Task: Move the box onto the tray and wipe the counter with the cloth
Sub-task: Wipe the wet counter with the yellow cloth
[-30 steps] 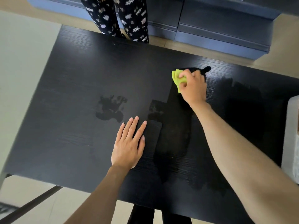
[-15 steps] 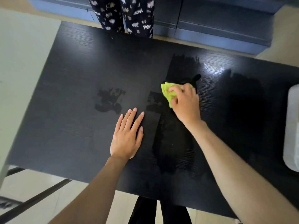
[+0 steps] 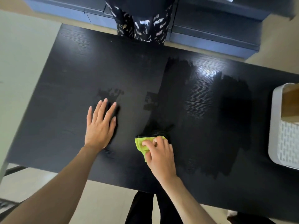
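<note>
My right hand presses a yellow-green cloth onto the black counter, near its front edge at the middle. Dark wet streaks run from the cloth toward the far edge and cover the counter's right half. My left hand lies flat on the counter, fingers spread, just left of the cloth, with its fingertips at a small wet patch. At the right edge stands a white tray with a brown box in it, both cut off by the frame.
A person in black patterned trousers stands at the counter's far side. Blue-grey cabinets run behind. Pale floor lies to the left, and my own dark legs show under the front edge.
My right hand has dragged the cloth from the far side of the counter toward me, leaving a long wet streak. My left hand stays flat on the counter.
</note>
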Action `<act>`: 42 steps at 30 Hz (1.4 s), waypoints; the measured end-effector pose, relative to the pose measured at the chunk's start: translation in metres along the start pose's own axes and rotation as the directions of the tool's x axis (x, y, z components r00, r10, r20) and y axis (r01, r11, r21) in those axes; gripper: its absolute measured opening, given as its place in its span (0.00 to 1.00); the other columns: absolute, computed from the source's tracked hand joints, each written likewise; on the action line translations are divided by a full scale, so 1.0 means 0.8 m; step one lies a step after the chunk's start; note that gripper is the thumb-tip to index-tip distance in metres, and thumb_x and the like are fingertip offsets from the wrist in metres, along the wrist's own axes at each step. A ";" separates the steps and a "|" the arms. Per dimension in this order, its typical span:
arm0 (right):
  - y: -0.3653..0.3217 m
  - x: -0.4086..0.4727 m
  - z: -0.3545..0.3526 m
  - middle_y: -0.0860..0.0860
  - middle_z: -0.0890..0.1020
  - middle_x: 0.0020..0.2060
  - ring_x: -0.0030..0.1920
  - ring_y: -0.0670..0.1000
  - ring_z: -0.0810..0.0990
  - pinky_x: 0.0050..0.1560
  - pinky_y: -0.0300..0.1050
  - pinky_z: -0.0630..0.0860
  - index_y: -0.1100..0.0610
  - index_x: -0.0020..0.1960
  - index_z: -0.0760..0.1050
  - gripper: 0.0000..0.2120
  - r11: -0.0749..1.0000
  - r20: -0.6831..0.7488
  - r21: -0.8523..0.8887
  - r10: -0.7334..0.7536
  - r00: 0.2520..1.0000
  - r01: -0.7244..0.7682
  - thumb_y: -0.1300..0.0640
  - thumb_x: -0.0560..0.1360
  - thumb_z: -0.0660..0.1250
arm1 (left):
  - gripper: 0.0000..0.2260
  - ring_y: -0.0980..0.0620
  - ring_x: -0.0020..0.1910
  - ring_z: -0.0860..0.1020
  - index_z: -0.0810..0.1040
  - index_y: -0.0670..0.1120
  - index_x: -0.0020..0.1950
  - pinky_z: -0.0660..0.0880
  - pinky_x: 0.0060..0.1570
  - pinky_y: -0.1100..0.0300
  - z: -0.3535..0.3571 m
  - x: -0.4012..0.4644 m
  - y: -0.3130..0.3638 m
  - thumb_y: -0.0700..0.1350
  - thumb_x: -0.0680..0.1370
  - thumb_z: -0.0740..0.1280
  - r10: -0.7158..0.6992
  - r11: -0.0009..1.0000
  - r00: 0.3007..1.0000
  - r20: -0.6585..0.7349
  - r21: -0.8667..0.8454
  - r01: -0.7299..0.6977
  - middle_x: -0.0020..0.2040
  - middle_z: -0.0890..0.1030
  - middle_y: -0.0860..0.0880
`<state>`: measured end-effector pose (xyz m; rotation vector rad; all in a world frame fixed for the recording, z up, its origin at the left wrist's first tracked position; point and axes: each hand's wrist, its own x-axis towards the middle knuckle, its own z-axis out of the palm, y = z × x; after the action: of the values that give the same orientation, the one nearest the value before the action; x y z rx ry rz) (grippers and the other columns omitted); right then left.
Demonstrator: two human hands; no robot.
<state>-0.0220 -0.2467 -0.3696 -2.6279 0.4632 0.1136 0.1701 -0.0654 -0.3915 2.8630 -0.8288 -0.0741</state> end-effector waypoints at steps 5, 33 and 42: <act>0.039 0.116 -0.026 0.49 0.72 0.47 0.49 0.55 0.73 0.46 0.52 0.73 0.46 0.57 0.78 0.16 0.998 -0.100 -0.022 0.051 0.994 -0.053 0.58 0.73 0.64 | 0.26 0.44 0.84 0.54 0.56 0.54 0.85 0.47 0.82 0.38 0.011 -0.004 -0.007 0.55 0.85 0.51 -0.041 0.999 0.999 0.036 0.009 0.041 0.85 0.56 0.46; -0.028 0.187 -0.006 0.51 0.73 0.51 0.55 0.57 0.73 0.50 0.53 0.70 0.47 0.58 0.77 0.14 0.969 -0.216 -0.026 0.234 0.948 -0.245 0.59 0.74 0.64 | 0.28 0.45 0.85 0.53 0.53 0.53 0.85 0.51 0.81 0.35 0.008 -0.001 -0.012 0.57 0.85 0.54 -0.045 0.999 0.999 0.029 -0.028 0.046 0.86 0.53 0.46; -0.145 0.019 0.068 0.48 0.73 0.50 0.52 0.54 0.73 0.47 0.52 0.72 0.44 0.56 0.75 0.15 0.916 -0.195 0.035 0.399 0.896 -0.400 0.56 0.72 0.61 | 0.26 0.41 0.83 0.58 0.54 0.55 0.84 0.57 0.80 0.38 -0.003 -0.009 -0.037 0.54 0.86 0.54 0.138 0.983 0.990 -0.026 -0.123 -0.140 0.85 0.56 0.43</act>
<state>0.0320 -0.1298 -0.3702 -2.5219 1.0730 -0.0179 0.1795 -0.0365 -0.3937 2.6785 -0.9814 -0.0814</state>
